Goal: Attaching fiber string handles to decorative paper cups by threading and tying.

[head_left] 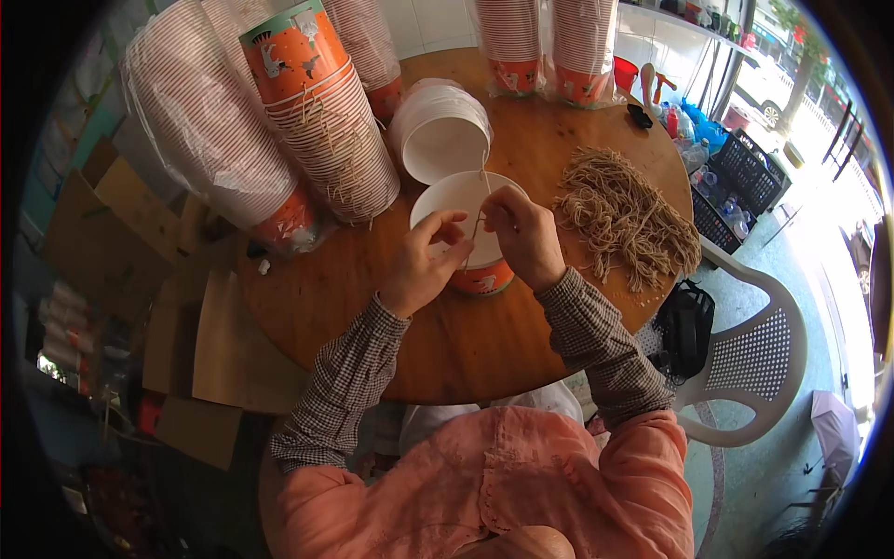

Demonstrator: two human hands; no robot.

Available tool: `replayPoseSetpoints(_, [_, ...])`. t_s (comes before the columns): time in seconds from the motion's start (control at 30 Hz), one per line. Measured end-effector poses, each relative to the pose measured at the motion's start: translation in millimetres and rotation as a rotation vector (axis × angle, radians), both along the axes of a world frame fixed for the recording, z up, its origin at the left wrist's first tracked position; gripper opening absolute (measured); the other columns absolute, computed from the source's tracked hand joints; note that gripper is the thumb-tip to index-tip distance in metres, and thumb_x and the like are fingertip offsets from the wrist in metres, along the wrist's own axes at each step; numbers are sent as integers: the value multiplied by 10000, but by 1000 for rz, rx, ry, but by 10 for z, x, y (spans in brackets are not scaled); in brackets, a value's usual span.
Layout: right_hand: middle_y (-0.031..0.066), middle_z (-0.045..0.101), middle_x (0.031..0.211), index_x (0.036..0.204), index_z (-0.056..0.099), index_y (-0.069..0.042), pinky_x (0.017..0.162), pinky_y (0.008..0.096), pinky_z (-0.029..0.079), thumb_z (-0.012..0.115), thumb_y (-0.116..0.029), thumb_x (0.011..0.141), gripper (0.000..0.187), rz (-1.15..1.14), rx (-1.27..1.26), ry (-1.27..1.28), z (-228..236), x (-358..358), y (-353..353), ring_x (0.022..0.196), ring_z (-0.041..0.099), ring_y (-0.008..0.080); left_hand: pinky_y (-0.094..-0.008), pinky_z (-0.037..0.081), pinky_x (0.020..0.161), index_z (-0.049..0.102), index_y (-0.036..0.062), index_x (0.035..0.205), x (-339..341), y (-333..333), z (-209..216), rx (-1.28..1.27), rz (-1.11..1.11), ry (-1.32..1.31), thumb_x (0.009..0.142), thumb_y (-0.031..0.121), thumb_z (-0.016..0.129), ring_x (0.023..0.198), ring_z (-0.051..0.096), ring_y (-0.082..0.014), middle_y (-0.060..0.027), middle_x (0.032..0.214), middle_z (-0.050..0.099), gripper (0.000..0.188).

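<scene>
Both hands are over a white-lined paper bucket (430, 197) with an orange printed outside, standing on the round wooden table. My right hand (523, 233) pinches a thin length of tan paper string (483, 183), whose upper end sticks up past the rim. Lower on the same string, my left hand (430, 256) has its thumb tip against it, with its fingers bent; the exact hold is partly hidden. Just behind lies a tipped stack of white buckets (442, 147) in clear plastic. A loose heap of tan string (624, 219) rests to the right.
A leaning stack of orange buckets (326, 121) with string on it stands at left, beside plastic-wrapped bucket stacks (200, 112). More wrapped stacks (582, 47) stand at the back. A white plastic chair (759, 359) is at right, open cardboard boxes (223, 345) at left.
</scene>
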State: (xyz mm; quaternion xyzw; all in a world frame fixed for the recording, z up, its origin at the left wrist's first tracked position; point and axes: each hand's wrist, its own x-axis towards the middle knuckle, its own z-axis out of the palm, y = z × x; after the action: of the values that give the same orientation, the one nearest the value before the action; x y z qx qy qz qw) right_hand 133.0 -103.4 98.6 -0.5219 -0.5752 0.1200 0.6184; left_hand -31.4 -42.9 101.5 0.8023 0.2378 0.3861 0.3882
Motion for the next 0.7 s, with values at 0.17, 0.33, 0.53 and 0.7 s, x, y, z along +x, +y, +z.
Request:
replayPoseSetpoints(0.17, [114, 603, 728, 909, 583, 5, 619, 300, 503, 585, -47, 879, 61, -12, 46, -224, 36, 17, -47, 650, 624, 195, -259, 519, 691, 649, -21, 978, 146, 6, 220, -149, -18, -2, 867, 122, 675, 769, 633, -108, -48, 817, 676, 183])
replayPoseSetpoints(0.33, [139, 615, 757, 999, 568, -25, 620, 338, 505, 603, -48, 873, 133, 13, 41, -288, 139, -12, -75, 670, 627, 259, -295, 510, 714, 658, -7, 905, 72, -69, 212, -21, -22, 103, 863, 135, 667, 788, 657, -142, -78, 817, 692, 149])
replayPoseSetpoints(0.53, [138, 604, 807, 1039, 519, -62, 640, 415, 498, 578, -115, 894, 165, -150, 315, -598, 120, 283, 141, 745, 614, 323, -336, 500, 699, 635, 9, 814, -21, -142, 67, 189, 19, 140, 789, 88, 689, 738, 642, -240, -98, 763, 654, 98])
replayPoseSetpoints(0.7, [131, 610, 829, 1016, 524, -49, 665, 411, 506, 576, -96, 897, 138, -327, 319, -623, 84, 739, 130, 762, 620, 318, -364, 465, 765, 584, 37, 742, -172, -146, 48, 369, 24, 180, 769, 81, 694, 756, 615, -254, -71, 733, 624, 121])
